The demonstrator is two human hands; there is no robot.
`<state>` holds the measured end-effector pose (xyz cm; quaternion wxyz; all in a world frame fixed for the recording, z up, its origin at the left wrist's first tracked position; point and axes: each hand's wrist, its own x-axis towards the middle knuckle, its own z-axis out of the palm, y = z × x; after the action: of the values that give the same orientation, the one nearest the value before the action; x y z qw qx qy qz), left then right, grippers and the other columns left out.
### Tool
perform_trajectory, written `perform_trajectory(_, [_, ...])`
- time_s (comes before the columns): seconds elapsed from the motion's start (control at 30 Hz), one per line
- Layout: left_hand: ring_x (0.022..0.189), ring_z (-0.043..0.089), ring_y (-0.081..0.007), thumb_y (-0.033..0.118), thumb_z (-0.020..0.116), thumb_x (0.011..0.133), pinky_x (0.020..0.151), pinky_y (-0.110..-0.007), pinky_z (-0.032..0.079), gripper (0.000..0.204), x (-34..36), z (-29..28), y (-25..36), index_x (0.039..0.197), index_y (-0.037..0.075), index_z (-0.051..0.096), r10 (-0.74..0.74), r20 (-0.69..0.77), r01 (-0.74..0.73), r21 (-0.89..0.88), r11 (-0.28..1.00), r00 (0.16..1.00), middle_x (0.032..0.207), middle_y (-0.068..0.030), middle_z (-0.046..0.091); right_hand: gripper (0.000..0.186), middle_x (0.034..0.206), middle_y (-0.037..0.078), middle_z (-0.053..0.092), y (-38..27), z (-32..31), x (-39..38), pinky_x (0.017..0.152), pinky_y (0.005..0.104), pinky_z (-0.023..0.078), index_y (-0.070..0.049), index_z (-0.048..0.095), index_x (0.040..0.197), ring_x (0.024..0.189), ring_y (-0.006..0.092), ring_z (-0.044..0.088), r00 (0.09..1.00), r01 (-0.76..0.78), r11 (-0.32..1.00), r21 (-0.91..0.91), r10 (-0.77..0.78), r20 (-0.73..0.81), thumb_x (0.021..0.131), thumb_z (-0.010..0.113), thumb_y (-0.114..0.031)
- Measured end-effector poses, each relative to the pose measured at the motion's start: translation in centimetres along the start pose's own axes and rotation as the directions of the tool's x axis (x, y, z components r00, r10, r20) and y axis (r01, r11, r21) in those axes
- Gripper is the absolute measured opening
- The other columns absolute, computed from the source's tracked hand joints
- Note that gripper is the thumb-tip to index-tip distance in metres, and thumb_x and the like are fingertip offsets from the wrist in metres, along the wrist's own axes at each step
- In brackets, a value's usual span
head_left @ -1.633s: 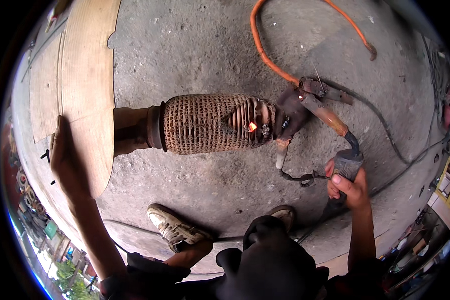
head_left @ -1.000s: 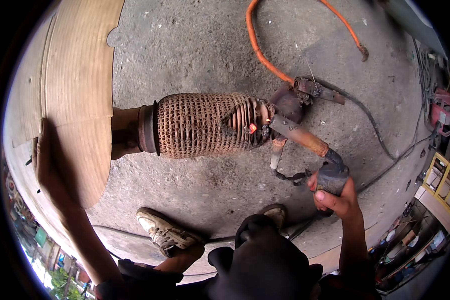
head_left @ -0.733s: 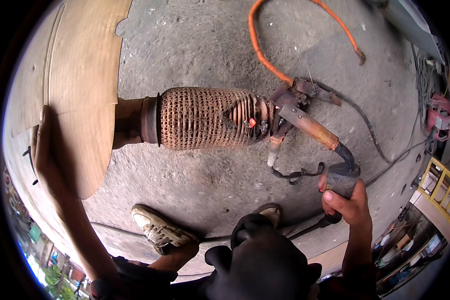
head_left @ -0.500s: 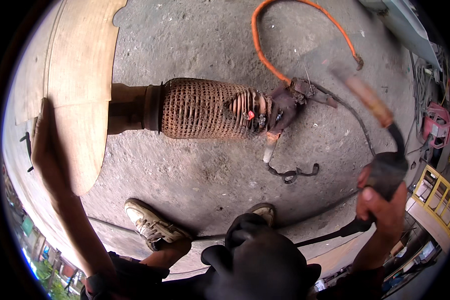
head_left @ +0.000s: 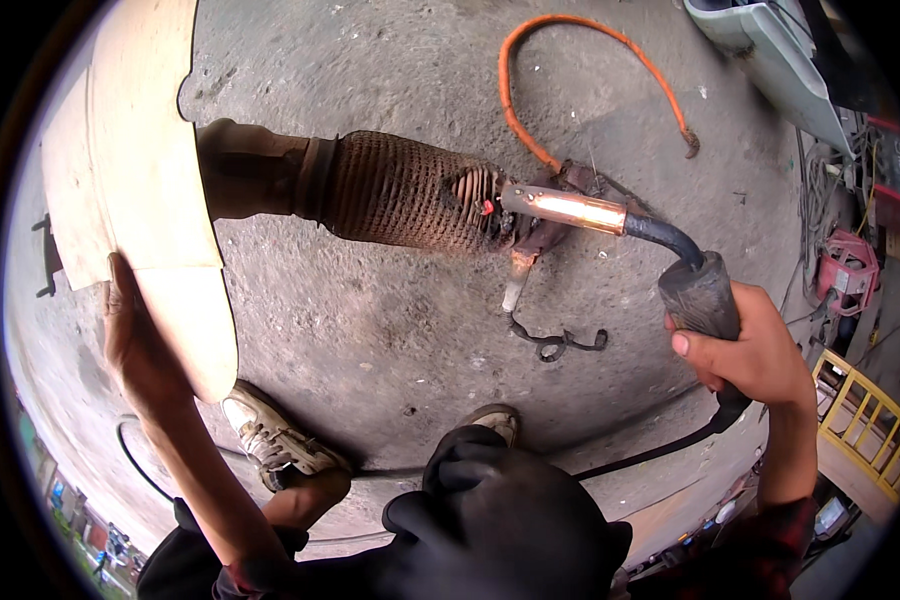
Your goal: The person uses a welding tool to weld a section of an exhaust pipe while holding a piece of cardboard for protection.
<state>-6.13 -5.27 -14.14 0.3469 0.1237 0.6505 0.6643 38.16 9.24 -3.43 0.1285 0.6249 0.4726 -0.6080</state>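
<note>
My right hand (head_left: 755,345) is wrapped around the black handle of a welding torch (head_left: 580,208). Its copper nozzle points left, and its tip overlaps the torn right end of a rusty exhaust flex pipe (head_left: 410,190); whether they touch I cannot tell. Bare ribs and a small red spot show at that torn end. My left hand (head_left: 130,325) grips the lower edge of a pale, thin board (head_left: 135,170), which covers the pipe's left end. A ground clamp (head_left: 555,225), partly behind the nozzle, sits by the pipe's right end, with an orange cable (head_left: 507,80) running from it.
Both my shoes (head_left: 280,430) stand on the concrete floor near the pipe. The torch cable (head_left: 650,450) trails past them. To the right are a yellow rack (head_left: 870,425), a pink-red machine (head_left: 850,265) and coiled cables. A pale panel (head_left: 770,60) lies at the far right.
The torch has swung left and down, bringing its nozzle over the pipe's torn end. My left hand and the board show slightly lower, and the pipe appears more tilted, as the view has shifted.
</note>
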Motion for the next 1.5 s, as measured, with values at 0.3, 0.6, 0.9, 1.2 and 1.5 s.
perform_trajectory(0.3, [0.118, 0.052, -0.0185, 0.018, 0.053, 0.096, 0.102, -0.033, 0.038, 0.043, -2.2, -0.3, -0.2, 0.132, -0.005, 0.044, -0.113, 0.09, 0.12, -0.07, 0.99, 0.989, 0.129, -0.0129, 0.054, 0.021, 0.063, 0.001, 0.051, -0.4, -0.5, 1.3, 0.043, 0.0259, 0.041, 0.001, 0.057, 0.093, 0.044, 0.0086, 0.048, 0.994, 0.054, 0.998, 0.015, -0.055, 0.094, 0.083, 0.068, -0.013])
perform_trajectory(0.6, [0.116, 0.053, -0.017, 0.015, 0.053, 0.096, 0.101, -0.03, 0.039, 0.04, -4.5, 0.1, -0.9, 0.131, -0.004, 0.046, -0.142, 0.214, 0.151, -0.024, 0.988, 0.966, 0.126, -0.0121, 0.057, 0.023, 0.063, 0.0, 0.051, -0.3, -0.7, 1.2, 0.043, 0.0258, 0.041, 0.0, 0.056, 0.092, 0.045, 0.0085, 0.048, 0.99, 0.057, 0.998, 0.001, -0.057, 0.132, 0.083, 0.069, -0.017])
perform_trajectory(0.9, [0.099, 0.059, -0.0153, 0.018, 0.063, 0.091, 0.09, -0.029, 0.043, 0.037, -8.3, 4.4, -1.2, 0.119, -0.005, 0.054, -0.256, 0.272, 0.215, 0.172, 0.961, 0.928, 0.109, -0.0116, 0.064, 0.021, 0.059, 0.0, 0.05, -0.2, -1.1, 1.5, 0.042, 0.0261, 0.041, -0.001, 0.054, 0.088, 0.044, 0.0086, 0.048, 0.984, 0.075, 0.997, -0.024, -0.07, 0.165, 0.084, 0.068, -0.016])
perform_trajectory(1.2, [0.095, 0.061, -0.0158, 0.019, 0.064, 0.09, 0.086, -0.029, 0.046, 0.037, -9.5, 5.8, -1.2, 0.117, -0.005, 0.055, -0.292, 0.31, 0.234, 0.21, 0.949, 0.905, 0.106, -0.0121, 0.065, 0.018, 0.058, -0.001, 0.05, -0.1, -1.1, 1.5, 0.042, 0.0262, 0.039, -0.002, 0.053, 0.082, 0.045, 0.0076, 0.047, 0.984, 0.091, 0.995, -0.036, -0.084, 0.16, 0.084, 0.067, -0.014])
perform_trajectory(1.5, [0.114, 0.055, -0.0205, 0.016, 0.056, 0.094, 0.101, -0.034, 0.04, 0.04, -7.9, 3.5, -1.3, 0.126, -0.005, 0.047, -0.237, 0.319, 0.225, 0.075, 0.971, 0.918, 0.123, -0.0161, 0.058, 0.017, 0.062, -0.001, 0.05, -0.1, -1.1, 0.8, 0.042, 0.0256, 0.038, 0.0, 0.056, 0.091, 0.045, 0.0072, 0.045, 0.986, 0.088, 0.991, 0.102, -0.101, 0.131, 0.084, 0.067, -0.011])
